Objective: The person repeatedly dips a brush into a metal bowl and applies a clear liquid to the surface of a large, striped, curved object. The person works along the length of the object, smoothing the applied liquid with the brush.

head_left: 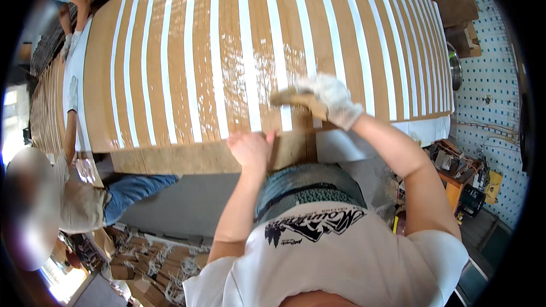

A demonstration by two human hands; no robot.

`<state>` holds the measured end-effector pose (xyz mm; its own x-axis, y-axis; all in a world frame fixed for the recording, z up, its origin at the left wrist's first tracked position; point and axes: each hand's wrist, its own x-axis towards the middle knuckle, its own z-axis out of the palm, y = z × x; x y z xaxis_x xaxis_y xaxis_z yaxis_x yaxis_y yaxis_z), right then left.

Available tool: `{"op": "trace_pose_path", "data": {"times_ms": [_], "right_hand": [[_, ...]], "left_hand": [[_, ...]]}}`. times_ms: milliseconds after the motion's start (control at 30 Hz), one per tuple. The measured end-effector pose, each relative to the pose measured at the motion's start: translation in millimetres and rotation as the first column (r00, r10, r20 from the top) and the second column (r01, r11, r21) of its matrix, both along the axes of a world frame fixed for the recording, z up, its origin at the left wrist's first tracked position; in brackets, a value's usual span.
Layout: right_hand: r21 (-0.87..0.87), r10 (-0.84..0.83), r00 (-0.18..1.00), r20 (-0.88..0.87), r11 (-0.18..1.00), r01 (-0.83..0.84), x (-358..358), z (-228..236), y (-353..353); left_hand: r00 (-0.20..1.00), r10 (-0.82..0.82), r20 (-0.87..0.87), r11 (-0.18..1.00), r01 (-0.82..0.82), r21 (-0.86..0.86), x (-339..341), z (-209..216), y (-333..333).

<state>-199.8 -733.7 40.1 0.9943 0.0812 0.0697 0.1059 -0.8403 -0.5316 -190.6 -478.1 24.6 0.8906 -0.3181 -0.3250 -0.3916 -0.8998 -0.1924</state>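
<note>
A wide sheet of brown and white stripes (290,17) with glossy patches covers the table in front of me. My right hand (335,99), in a white glove, is closed around a tan, block-like tool (296,100) over the sheet's near part. Blur hides the tool's exact kind. My bare left hand (250,149) rests at the sheet's near edge, thumb apart from the fingers and nothing visible in it. Beneath that edge shows a wooden board (170,160).
Two other people work at the left end; one gloved hand (73,94) lies on a white border there. Flat cardboard pieces (145,290) are stacked behind at lower left. A cluttered wooden cabinet (452,177) and a dotted wall (489,79) are at right.
</note>
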Motion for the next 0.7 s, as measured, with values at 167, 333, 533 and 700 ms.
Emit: {"op": "trace_pose_path", "data": {"times_ms": [167,333,533,700], "right_hand": [[-0.121,-0.257,0.937,-0.237,0.965,0.234,67.9,22.6,-43.7],[-0.140,-0.433,0.896,-0.098,0.898,0.418,211.4,21.2,-127.2],[-0.242,-0.518,0.850,0.093,0.817,0.524,380.7,-4.1,-205.2],[-0.307,-0.512,0.814,0.275,0.756,0.579,448.7,-25.9,-245.4]], "left_hand": [[0.959,0.082,-0.272,0.997,-0.078,0.025,11.6,5.4,-13.0],[0.988,0.114,-0.107,0.993,-0.114,0.002,-2.2,-14.1,-12.3],[0.965,0.234,-0.120,0.972,-0.234,0.016,-12.2,-15.1,-9.4],[0.958,0.264,-0.108,0.964,-0.260,0.054,-4.7,-8.7,-22.4]]}}
